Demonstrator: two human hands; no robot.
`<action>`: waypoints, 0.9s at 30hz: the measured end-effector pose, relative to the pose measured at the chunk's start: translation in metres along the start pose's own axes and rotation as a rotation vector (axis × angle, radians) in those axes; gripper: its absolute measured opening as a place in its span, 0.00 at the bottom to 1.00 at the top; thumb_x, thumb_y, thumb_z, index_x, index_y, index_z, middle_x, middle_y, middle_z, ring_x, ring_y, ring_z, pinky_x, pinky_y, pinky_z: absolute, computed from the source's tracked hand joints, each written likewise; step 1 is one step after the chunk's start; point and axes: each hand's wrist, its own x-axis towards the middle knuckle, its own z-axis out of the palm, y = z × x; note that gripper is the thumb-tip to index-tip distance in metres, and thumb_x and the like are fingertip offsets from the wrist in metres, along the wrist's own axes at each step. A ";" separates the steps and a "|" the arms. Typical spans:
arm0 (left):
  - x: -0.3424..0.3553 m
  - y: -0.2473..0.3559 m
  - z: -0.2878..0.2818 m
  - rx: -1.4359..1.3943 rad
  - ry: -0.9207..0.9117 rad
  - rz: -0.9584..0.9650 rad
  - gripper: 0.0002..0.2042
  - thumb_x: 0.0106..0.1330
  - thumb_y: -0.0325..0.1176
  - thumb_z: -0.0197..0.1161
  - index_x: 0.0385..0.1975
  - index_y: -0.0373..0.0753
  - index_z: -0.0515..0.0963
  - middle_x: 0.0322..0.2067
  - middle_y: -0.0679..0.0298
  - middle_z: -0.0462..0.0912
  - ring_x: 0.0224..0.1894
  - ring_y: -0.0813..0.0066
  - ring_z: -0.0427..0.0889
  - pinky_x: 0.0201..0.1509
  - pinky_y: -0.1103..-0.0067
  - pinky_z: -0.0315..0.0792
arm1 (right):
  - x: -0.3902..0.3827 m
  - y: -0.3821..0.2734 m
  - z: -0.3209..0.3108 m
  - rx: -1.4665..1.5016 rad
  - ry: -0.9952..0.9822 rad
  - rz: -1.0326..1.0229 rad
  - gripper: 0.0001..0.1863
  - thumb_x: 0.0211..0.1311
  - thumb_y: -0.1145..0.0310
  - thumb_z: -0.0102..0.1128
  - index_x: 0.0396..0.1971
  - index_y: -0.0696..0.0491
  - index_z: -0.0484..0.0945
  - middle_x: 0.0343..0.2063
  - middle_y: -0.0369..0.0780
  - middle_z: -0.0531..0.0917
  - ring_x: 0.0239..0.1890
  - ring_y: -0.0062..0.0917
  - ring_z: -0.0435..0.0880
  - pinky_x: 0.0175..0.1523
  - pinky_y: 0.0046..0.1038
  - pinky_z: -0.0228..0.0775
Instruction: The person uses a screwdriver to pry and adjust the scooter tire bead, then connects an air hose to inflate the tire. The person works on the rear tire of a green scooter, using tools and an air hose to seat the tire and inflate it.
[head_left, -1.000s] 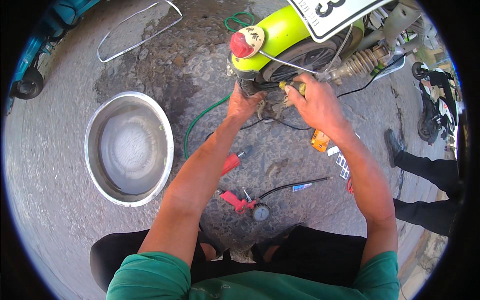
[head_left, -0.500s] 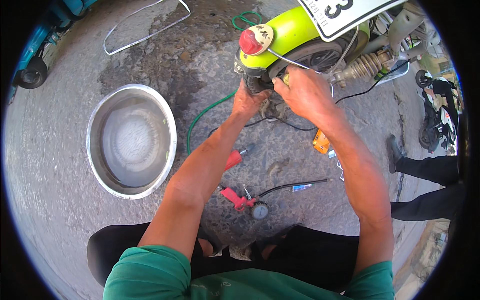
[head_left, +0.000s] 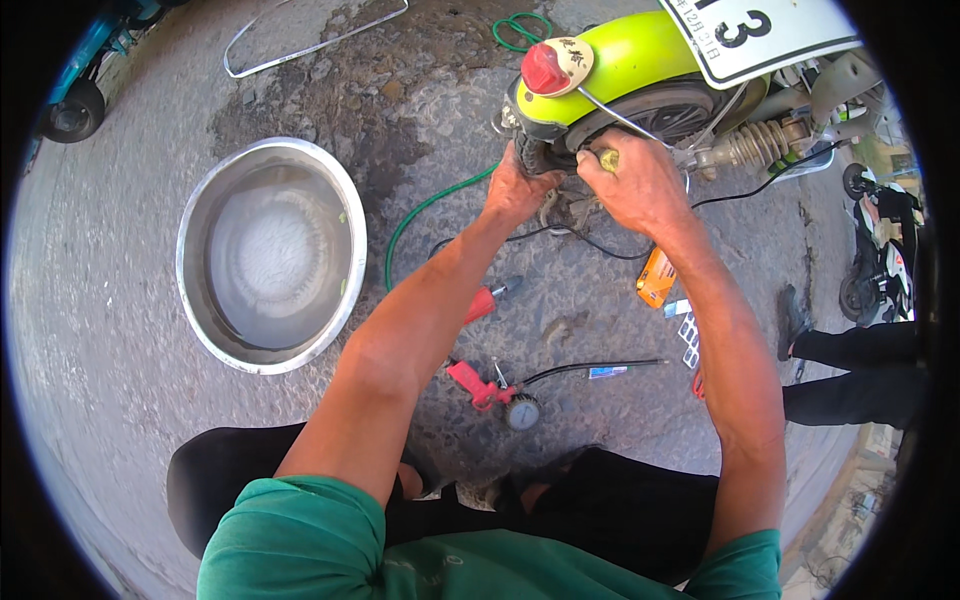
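The left hand (head_left: 522, 190) clasps the tire (head_left: 531, 154), fingertips hidden; the right hand (head_left: 642, 186), fingers curled, grips apparently a yellow handle (head_left: 608, 160).

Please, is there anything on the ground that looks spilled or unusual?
A dark patch lies between the metal basin and the yellow-green mudguard. It looks damp against the paler ground, but I cannot tell spill from stain.

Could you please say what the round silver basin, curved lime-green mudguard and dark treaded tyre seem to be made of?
Round silver basin: likely bare metal, from its bright, greyish shine. Curved lime-green mudguard: smooth plastic or painted metal; its even gloss fits both. Dark treaded tyre: probably dull rubber, going by its ridged surface.
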 end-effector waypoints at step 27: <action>-0.001 0.016 0.025 -0.001 0.325 -0.030 0.28 0.56 0.33 0.76 0.56 0.37 0.74 0.49 0.57 0.86 0.52 0.68 0.84 0.57 0.73 0.76 | -0.025 0.008 -0.006 0.182 0.049 0.166 0.22 0.64 0.51 0.63 0.43 0.56 0.86 0.34 0.54 0.87 0.42 0.51 0.87 0.50 0.44 0.78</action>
